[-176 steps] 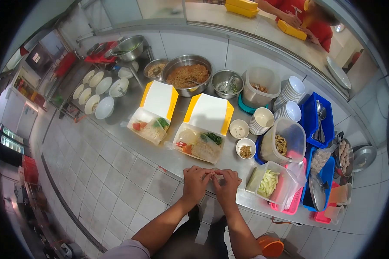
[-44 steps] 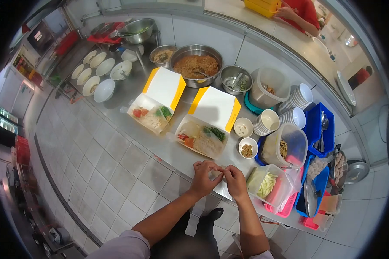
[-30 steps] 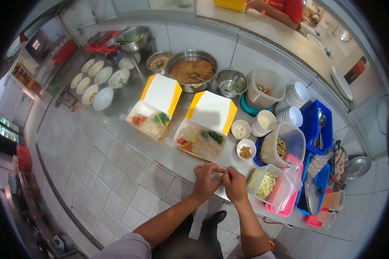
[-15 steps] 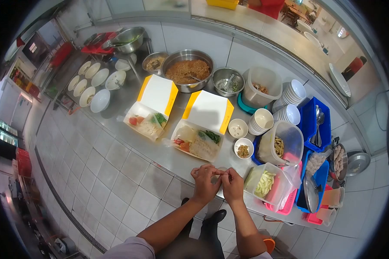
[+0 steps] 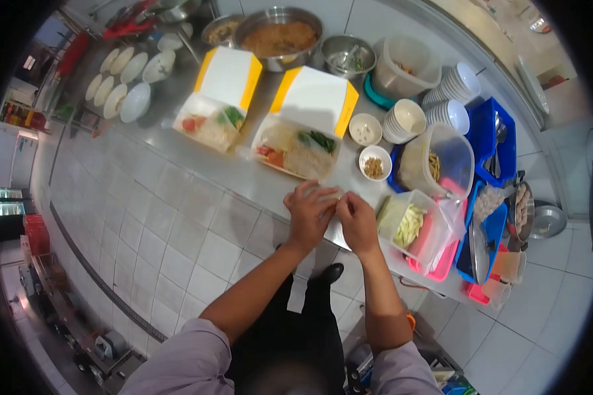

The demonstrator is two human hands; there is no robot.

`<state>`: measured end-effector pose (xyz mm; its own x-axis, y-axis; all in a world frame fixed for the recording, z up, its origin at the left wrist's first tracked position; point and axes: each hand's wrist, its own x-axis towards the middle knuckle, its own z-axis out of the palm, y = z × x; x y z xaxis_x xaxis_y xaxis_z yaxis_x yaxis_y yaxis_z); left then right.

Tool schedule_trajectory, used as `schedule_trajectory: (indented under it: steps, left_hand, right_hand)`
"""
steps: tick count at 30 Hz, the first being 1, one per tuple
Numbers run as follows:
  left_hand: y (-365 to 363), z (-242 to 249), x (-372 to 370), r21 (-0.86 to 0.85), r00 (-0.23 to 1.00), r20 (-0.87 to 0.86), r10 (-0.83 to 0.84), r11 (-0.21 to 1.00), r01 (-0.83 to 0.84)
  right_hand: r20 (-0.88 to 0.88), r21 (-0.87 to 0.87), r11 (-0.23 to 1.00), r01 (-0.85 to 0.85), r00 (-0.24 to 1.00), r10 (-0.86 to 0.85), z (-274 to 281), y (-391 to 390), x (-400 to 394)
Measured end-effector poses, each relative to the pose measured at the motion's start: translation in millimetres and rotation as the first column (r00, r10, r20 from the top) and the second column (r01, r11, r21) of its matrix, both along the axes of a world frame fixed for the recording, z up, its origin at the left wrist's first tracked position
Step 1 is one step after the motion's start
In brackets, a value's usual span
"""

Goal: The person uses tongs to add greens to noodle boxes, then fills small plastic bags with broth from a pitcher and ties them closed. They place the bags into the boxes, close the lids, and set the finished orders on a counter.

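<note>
Over the counter's front edge, my left hand (image 5: 308, 214) and my right hand (image 5: 356, 220) meet at the fingertips. The right thumb and fingers are pinched together; the left fingers are bent, with the thumb close to the right hand. Something small and pale, perhaps clear plastic, shows between them, too indistinct to name. Just beyond the left hand lies an open takeaway box (image 5: 296, 172) with pale food, greens and red pieces inside. A similar open box (image 5: 207, 135) stands to its left. Nearest the right hand are a small bowl of brown crumbs (image 5: 374, 163) and a tub of sliced greens (image 5: 402, 217).
Along the back are a large steel pot (image 5: 278, 43), a steel bowl (image 5: 347, 56) and a clear tub (image 5: 408, 66). Stacked bowls (image 5: 403, 122), blue baskets (image 5: 486, 148) and a pink basket (image 5: 441, 253) crowd the right. Several white bowls (image 5: 135, 102) stand far left.
The view has tilted down, so the counter items sit higher in the frame. My left fingers have spread a little; both hands remain together at the counter edge.
</note>
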<state>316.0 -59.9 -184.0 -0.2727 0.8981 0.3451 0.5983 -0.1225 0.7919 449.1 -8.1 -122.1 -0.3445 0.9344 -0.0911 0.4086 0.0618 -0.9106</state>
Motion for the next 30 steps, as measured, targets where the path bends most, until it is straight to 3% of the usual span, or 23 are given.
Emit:
schedule_trajectory:
  steps: [8, 10, 14, 16, 22, 24, 28, 30]
  left_hand:
    - [-0.3, 3.3, 2.0, -0.012, 0.995, -0.094, -0.015, 1.0, 0.014]
    - [-1.2, -0.4, 3.5, -0.019, 0.993, -0.116, -0.02, 1.0, 0.018]
    - [1.7, 3.5, 2.2, 0.0, 0.987, -0.16, 0.001, 1.0, -0.001]
    - [1.5, 6.5, 2.8, 0.005, 0.987, -0.16, 0.009, 1.0, -0.008]
    - [-1.3, 56.1, -13.4, -0.05, 0.999, 0.05, 0.022, 0.999, -0.019]
    - [-8.1, 84.4, -28.7, 0.0, 0.978, 0.208, 0.011, 1.0, -0.011]
    - [-18.7, 119.4, -92.0, 0.081, 0.996, 0.073, -0.046, 0.996, 0.04]
    - [-17.2, 135.7, -132.0, 0.061, 0.985, 0.174, 0.006, 0.998, -0.017]
  right_hand:
    - [-0.028, -0.188, 0.981, 0.047, 0.998, -0.053, -33.1, -4.2, 15.1]
    - [-0.117, -0.27, 0.961, 0.067, 0.988, -0.101, -32.5, -5.5, 13.6]
    - [-0.124, -0.223, 0.974, 0.05, 0.989, -0.079, -49.5, -0.7, 15.9]
    - [-0.162, -0.29, 0.954, 0.074, 0.979, -0.125, -42.2, -1.0, 13.6]
    - [-0.226, -0.217, 0.976, -0.014, 0.973, -0.036, 8.1, -11.8, -4.4]
    - [-0.25, -0.192, 0.98, -0.04, 0.968, -0.009, 27.8, -16.0, -14.7]
    - [-0.381, -0.269, 0.958, -0.1, 0.925, -0.011, 50.0, -30.2, -38.2]
    - [-0.345, -0.343, 0.935, -0.093, 0.938, -0.033, 41.7, -37.4, -41.4]
